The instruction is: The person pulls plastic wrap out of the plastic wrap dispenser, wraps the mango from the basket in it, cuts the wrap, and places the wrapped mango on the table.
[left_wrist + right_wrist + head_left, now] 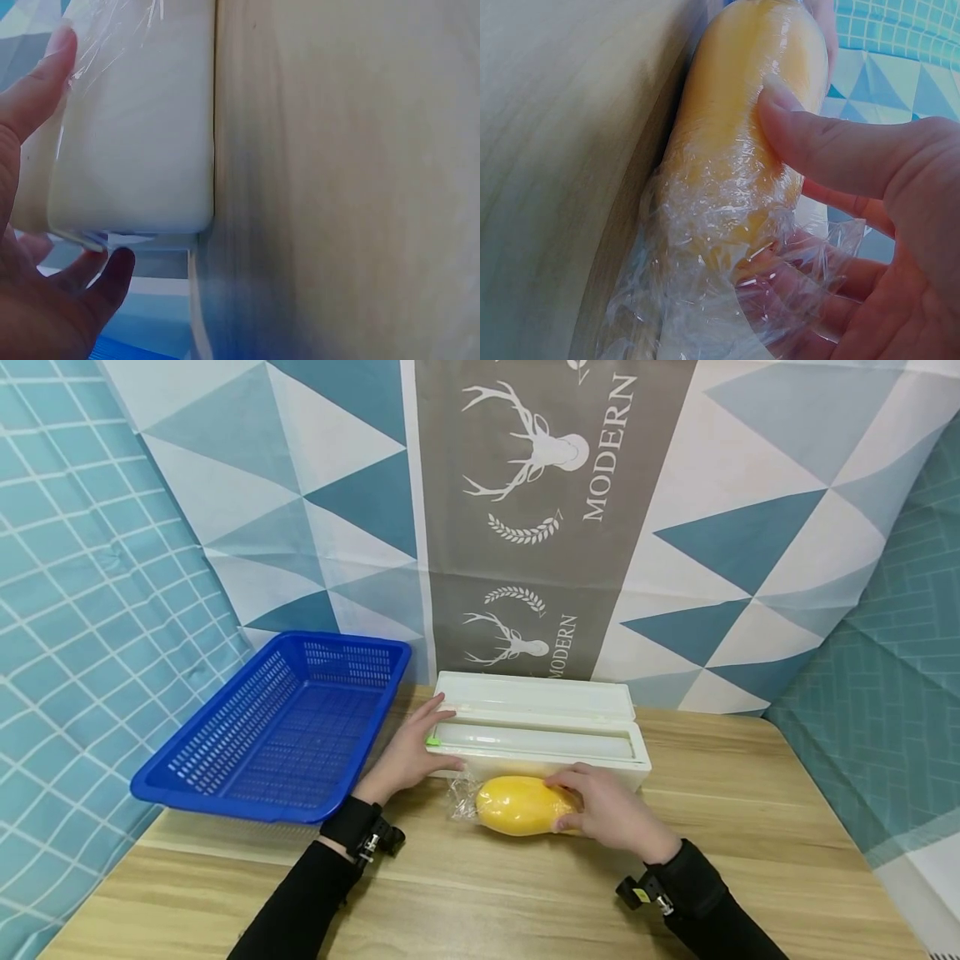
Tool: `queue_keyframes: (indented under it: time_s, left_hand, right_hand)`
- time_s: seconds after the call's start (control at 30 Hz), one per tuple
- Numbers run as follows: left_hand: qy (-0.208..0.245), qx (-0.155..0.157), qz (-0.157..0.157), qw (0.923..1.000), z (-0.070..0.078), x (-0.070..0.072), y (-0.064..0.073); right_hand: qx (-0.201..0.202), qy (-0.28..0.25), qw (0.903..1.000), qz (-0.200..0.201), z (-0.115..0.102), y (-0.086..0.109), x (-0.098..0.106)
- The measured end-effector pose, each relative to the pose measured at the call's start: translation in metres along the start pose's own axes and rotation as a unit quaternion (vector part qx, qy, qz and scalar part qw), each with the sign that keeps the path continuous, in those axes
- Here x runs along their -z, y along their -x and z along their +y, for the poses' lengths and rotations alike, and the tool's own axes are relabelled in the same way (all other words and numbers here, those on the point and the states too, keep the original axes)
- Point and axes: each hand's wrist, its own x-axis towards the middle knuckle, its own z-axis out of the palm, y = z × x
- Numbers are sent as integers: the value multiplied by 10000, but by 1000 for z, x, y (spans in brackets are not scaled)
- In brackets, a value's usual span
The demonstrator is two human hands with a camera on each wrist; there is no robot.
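A smooth, oblong yellow fruit (516,806) in clear cling film lies on the table before a white cling film box (540,765). My right hand (609,812) grips its right end, thumb along the near side and fingers around the far side. Crumpled film (705,300) bunches at that end in the right wrist view; another loose tuft (462,797) sticks out on the left. My left hand (408,753) holds the box's left end, with its thumb at the front and fingers spread round the end. The lid (534,695) stands raised, baring the white roll (532,741).
A blue perforated basket (296,739) sits on the left, close to my left forearm. Behind the box rises a patterned cloth wall (517,560), and tiled-print sheets line both sides. Wooden tabletop (525,902) extends in front and to the right.
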Motion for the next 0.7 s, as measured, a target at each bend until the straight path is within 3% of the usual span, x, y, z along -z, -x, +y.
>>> queue_keyframes:
  time_s: [0.37,0.7]
  left_hand:
    - [943,-486,-200,9942,-13,1,1]
    - [1248,-635,-391,9894,-18,2,2]
  right_hand:
    - [-85,15,9999,-52,-1,-1,0]
    - [-61,45,10000,-15,0,-1,-1]
